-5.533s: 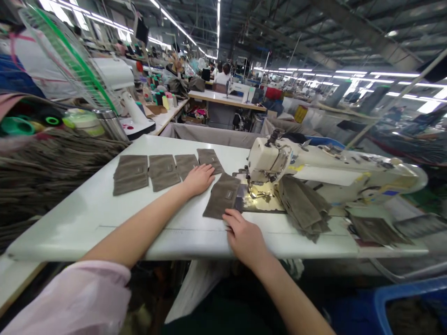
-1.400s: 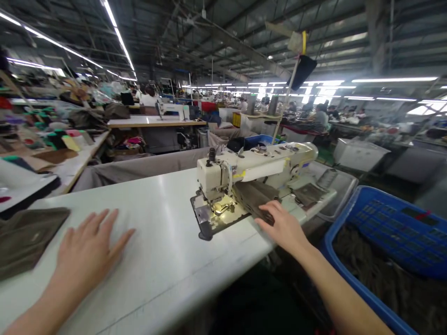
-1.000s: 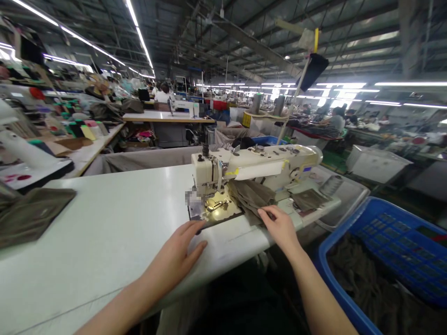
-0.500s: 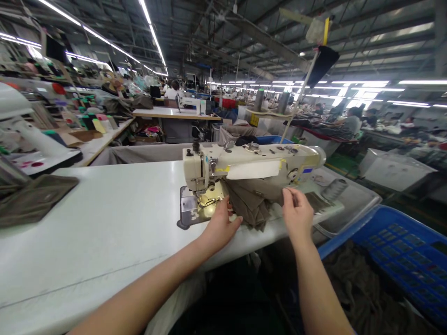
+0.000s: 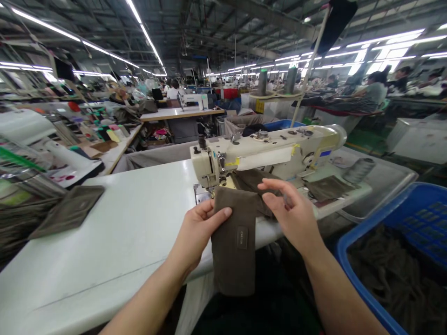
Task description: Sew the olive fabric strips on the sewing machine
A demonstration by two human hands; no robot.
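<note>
My left hand (image 5: 202, 228) pinches the upper left edge of a brown fabric piece (image 5: 232, 260), thumb on top. The piece hangs over the table's front edge, and a small rectangular label (image 5: 242, 237) sits on it. To its right my right hand (image 5: 291, 209) is raised with fingers apart, holding nothing that I can see. Behind both hands stands a cream sewing machine (image 5: 258, 151). More brown fabric (image 5: 253, 179) lies under the machine's arm, partly hidden by the held piece and my right hand.
Brown fabric pieces (image 5: 71, 209) lie on the left of the white table (image 5: 150, 214). At right are another folded piece (image 5: 328, 187), a grey thread cone (image 5: 359, 170) and a blue basket (image 5: 352, 265) with brown fabric. People work farther back.
A brown piece with a label has come from beside the machine toward me, now in my left hand. My right hand has let go of the fabric and opened. The view has shifted.
</note>
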